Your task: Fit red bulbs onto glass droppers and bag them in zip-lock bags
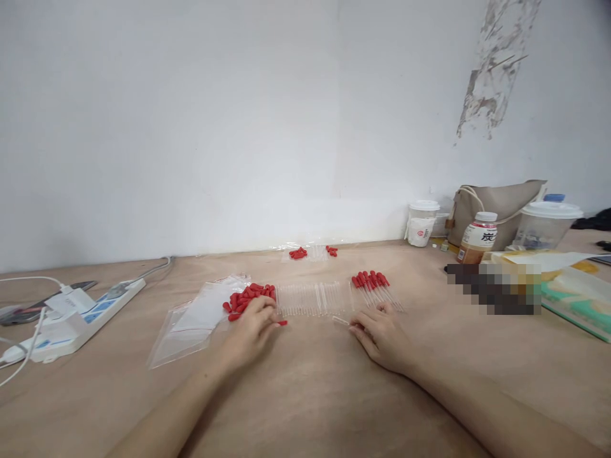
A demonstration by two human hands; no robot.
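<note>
Between the fingertips of my left hand [258, 327] is a red rubber bulb [282, 323], its end pointing right. Just behind that hand lies a heap of red rubber bulbs [245, 298]. My right hand [382, 334] pinches a thin clear glass tube [340, 320] that points left toward the bulb; the two are apart. A row of clear glass tubes [310, 299] lies side by side beyond and between my hands. Past my right hand rest several droppers [372, 283], clear tubes with red bulbs fitted on their ends.
Clear zip bags [191, 324] lie left of the heap. A small clear bag [312, 252] with more bulbs and tubes lies near the wall. A power strip [86, 324] with cables is at left. A lidded cup [422, 222], a bottle [478, 236] and a bag [506, 200] stand at right.
</note>
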